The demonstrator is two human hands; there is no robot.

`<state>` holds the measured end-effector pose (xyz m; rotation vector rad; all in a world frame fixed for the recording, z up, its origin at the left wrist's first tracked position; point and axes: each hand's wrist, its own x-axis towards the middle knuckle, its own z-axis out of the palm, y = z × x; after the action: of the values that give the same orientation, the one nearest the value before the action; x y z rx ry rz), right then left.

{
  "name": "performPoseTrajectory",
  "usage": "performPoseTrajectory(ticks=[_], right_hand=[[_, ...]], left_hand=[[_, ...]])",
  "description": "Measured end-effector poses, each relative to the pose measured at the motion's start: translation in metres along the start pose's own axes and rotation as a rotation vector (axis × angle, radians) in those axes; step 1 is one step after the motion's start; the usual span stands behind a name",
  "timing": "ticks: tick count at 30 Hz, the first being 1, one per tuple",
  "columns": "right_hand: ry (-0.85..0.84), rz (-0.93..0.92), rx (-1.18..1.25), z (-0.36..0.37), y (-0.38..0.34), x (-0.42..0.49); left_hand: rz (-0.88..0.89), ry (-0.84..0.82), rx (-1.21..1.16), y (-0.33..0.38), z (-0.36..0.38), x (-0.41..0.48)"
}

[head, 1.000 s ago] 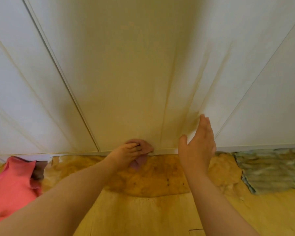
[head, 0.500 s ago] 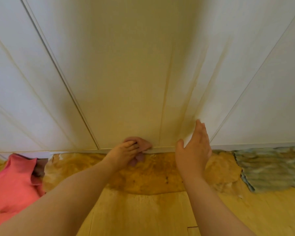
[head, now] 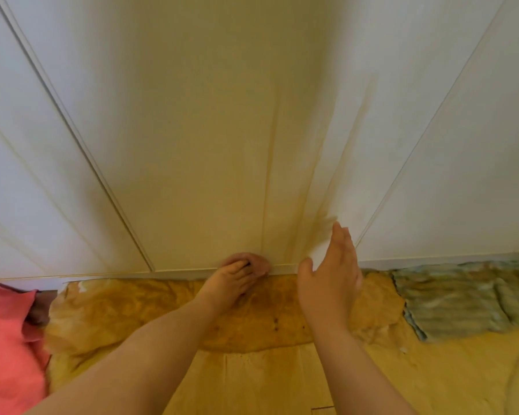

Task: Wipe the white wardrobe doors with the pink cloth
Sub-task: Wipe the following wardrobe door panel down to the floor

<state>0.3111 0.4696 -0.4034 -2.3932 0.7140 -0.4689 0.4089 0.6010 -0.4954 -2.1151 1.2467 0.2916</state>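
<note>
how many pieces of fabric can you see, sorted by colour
pink cloth: 1
coral fabric: 1
yellow towel: 1
blue-green towel: 1
total: 4

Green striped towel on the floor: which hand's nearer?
Right. The right hand, open, sits just left of the towel; the left hand, gripping the pink cloth, is farther left.
</note>
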Motion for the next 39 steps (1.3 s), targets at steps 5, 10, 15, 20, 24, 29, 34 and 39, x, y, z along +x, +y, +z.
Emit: performPoseTrajectory(ticks=[5,10,15,20,24,29,34,39], right_hand=[[0.025,0.029,0.027,-0.005,0.008,0.006],[0.046,0.013,0.059,-0.003,-0.002,0.01],[0.003,-0.046,-0.018,-0.005,-0.003,0.0],[-0.05,-0.107,-0.042,-0.004,-0.005,-0.001],[-0.005,-0.061,-0.016,-0.001,-0.005,0.003],[0.009,-0.04,-0.009,-0.003,-0.005,0.005],[0.031,-0.034,0.01,0.001,-0.013,0.008],[0.051,-0.045,0.052,0.001,-0.017,0.009]], left_hand=[[-0.1,0.196,0.121,-0.019,0.012,-0.015],[-0.16,0.417,0.079,-0.028,0.012,-0.01],[-0.147,0.296,-0.054,0.007,0.018,0.005],[-0.291,0.68,-0.097,-0.007,0.016,-0.017],[-0.562,1.045,-0.185,-0.013,-0.016,-0.012],[-0.455,0.943,-0.08,-0.005,0.002,-0.01],[-0.708,1.184,-0.254,-0.015,-0.082,-0.016],[-0.82,1.16,-0.353,-0.007,-0.095,-0.004]])
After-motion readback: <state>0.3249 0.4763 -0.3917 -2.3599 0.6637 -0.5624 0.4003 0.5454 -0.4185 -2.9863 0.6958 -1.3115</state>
